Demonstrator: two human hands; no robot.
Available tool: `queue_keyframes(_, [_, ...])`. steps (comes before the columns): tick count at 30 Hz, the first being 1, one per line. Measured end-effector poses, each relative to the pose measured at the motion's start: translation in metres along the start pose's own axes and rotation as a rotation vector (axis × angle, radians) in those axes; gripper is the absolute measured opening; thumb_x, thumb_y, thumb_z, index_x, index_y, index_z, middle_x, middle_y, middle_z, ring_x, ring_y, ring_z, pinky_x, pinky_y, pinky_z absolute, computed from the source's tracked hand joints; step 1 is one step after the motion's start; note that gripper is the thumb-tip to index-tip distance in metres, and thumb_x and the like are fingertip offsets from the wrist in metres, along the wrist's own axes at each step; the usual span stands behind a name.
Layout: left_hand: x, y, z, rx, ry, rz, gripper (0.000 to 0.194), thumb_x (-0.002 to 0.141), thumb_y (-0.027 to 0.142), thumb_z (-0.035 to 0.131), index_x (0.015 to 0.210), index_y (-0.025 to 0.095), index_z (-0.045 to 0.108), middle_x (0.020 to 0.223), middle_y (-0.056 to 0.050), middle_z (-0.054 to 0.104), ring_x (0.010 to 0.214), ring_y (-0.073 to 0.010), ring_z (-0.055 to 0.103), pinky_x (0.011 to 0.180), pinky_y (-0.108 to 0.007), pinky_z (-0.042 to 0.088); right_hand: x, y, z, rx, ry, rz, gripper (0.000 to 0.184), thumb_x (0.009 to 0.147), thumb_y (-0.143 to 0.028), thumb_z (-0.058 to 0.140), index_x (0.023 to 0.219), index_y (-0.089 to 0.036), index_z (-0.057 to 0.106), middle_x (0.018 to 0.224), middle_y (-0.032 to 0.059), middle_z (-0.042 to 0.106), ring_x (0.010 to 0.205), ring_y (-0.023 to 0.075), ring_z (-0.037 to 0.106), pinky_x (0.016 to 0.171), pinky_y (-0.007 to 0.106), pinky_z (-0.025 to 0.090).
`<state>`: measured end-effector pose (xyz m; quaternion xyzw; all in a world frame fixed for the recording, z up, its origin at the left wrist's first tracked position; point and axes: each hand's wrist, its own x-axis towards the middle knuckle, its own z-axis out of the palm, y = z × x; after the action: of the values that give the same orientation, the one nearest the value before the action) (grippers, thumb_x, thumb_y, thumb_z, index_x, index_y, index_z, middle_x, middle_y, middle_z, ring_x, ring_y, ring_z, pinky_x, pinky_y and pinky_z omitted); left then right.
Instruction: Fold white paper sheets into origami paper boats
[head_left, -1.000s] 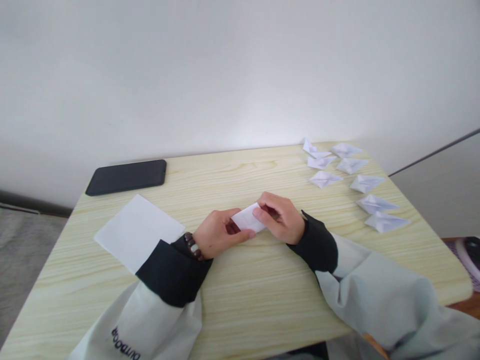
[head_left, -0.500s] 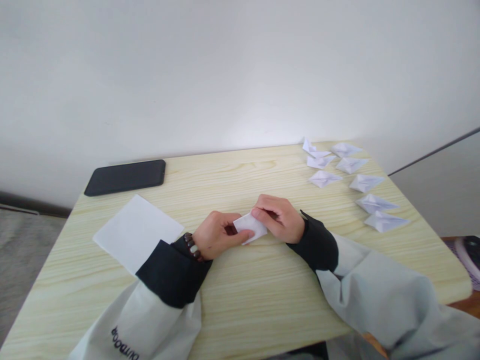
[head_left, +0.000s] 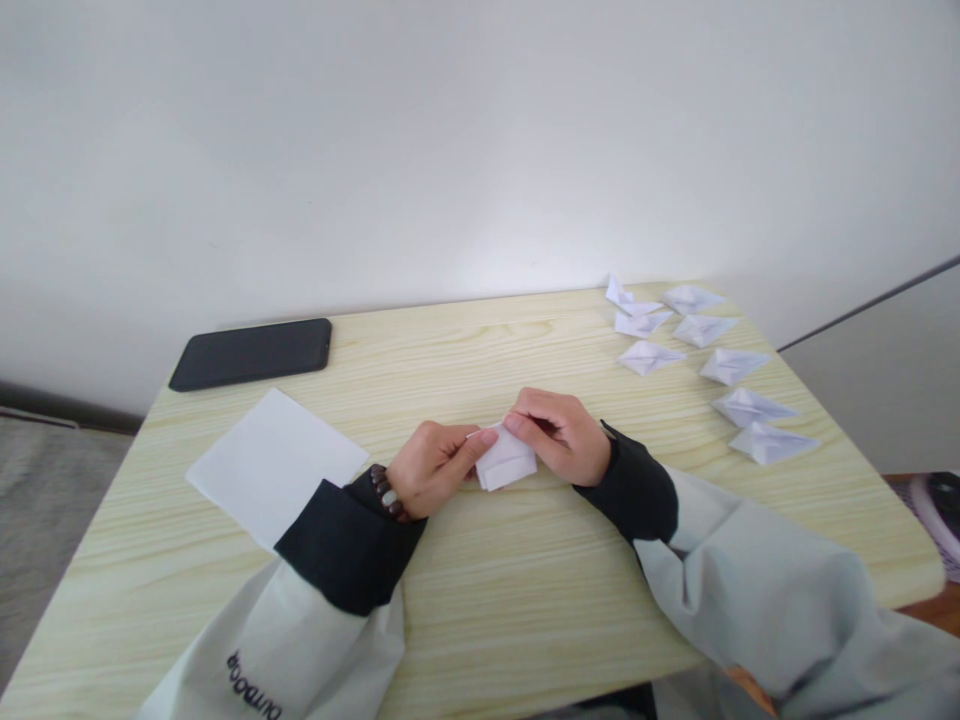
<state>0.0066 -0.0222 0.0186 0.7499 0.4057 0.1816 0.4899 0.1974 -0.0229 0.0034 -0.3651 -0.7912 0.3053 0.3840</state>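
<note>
Between both hands is a small folded piece of white paper [head_left: 507,465], with a crease or layered edge across its lower part. My left hand [head_left: 433,465] pinches its left side, thumb lying on top near the upper edge. On the upper right corner, my right hand [head_left: 559,432] grips the paper between thumb and curled fingers. The fingers behind the paper are partly hidden. A beaded bracelet [head_left: 386,494] circles my left wrist.
A stack or sheet of white square paper [head_left: 262,460] lies to the left, partly under my left sleeve. Behind it rests a black phone [head_left: 255,354]. Several folded paper boats [head_left: 649,357] stand at the right on the wooden table [head_left: 480,620], which meets a white wall [head_left: 480,150].
My left thumb has slid up from the paper's lower part to its upper edge. More of the folded paper's lower face now shows. My right hand has barely moved.
</note>
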Motion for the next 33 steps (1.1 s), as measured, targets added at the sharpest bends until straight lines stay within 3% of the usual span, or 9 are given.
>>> queue_keyframes(4, [0.000, -0.002, 0.001, -0.006, 0.006, -0.006, 0.047, 0.087, 0.045, 0.038, 0.058, 0.013, 0.055, 0.050, 0.003, 0.045, 0.048, -0.0072, 0.037, 0.044, -0.018, 0.030, 0.000, 0.000, 0.001, -0.003, 0.012, 0.015, 0.022, 0.089, -0.024, 0.046, 0.069, -0.017, 0.053, 0.062, -0.0017, 0.047, 0.057, 0.0090, 0.043, 0.054, 0.023, 0.034])
queue_keyframes(9, [0.000, -0.007, 0.004, -0.050, 0.007, -0.053, 0.035, 0.074, 0.045, 0.058, 0.071, 0.011, 0.064, 0.058, 0.000, 0.056, 0.052, -0.0096, 0.046, 0.048, -0.019, 0.037, 0.000, 0.000, 0.001, -0.017, 0.049, 0.046, 0.022, 0.088, -0.024, 0.047, 0.070, -0.016, 0.056, 0.063, -0.0007, 0.050, 0.057, 0.0093, 0.046, 0.054, 0.022, 0.035])
queue_keyframes(21, [0.000, -0.007, 0.004, -0.138, 0.006, -0.107, 0.034, 0.078, 0.043, 0.055, 0.080, 0.012, 0.067, 0.067, -0.004, 0.068, 0.057, -0.0133, 0.059, 0.052, -0.021, 0.045, -0.001, 0.000, -0.001, 0.052, 0.052, 0.145, 0.025, 0.087, -0.029, 0.048, 0.069, -0.016, 0.059, 0.061, -0.0006, 0.054, 0.055, 0.0087, 0.047, 0.051, 0.022, 0.036])
queue_keyframes(27, [0.000, -0.007, 0.003, -0.119, 0.008, -0.085, 0.031, 0.074, 0.043, 0.061, 0.078, 0.014, 0.071, 0.070, -0.004, 0.071, 0.062, -0.0152, 0.062, 0.055, -0.022, 0.047, -0.002, 0.001, 0.000, 0.084, 0.085, 0.188, 0.026, 0.084, -0.036, 0.053, 0.069, -0.016, 0.059, 0.060, -0.0009, 0.055, 0.052, 0.0084, 0.046, 0.050, 0.021, 0.035])
queue_keyframes(33, [0.002, -0.005, 0.003, -0.130, 0.048, -0.117, 0.031, 0.077, 0.042, 0.058, 0.068, 0.014, 0.069, 0.064, -0.003, 0.070, 0.056, -0.0118, 0.060, 0.055, -0.020, 0.047, -0.001, 0.000, 0.000, 0.020, 0.021, 0.120, 0.030, 0.084, -0.034, 0.051, 0.060, -0.017, 0.045, 0.055, -0.0046, 0.039, 0.050, 0.0070, 0.036, 0.049, 0.022, 0.029])
